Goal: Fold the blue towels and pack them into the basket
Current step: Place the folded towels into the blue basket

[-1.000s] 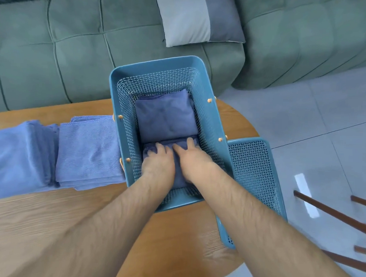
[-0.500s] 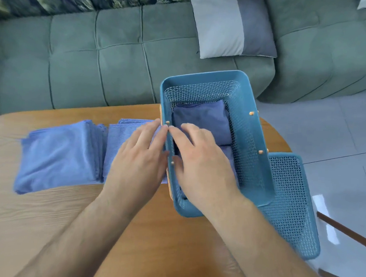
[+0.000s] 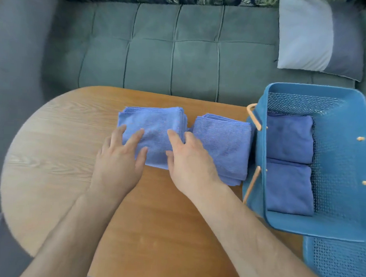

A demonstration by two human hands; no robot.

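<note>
My left hand point(image 3: 117, 162) and right hand point(image 3: 189, 162) lie on a folded towel point(image 3: 155, 124) on the table point(image 3: 61, 142), fingers spread flat, pinching nothing. Two packed towels point(image 3: 288, 139) sit in the basket point(image 3: 344, 159) beside it. I think I must grip this one next and lift it across.

Green tufted sofa point(image 3: 174, 49) behind wooden table point(image 3: 56, 153).

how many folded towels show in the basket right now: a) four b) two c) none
b: a far towel and a near towel lie flat in the basket, one behind the other.
</note>
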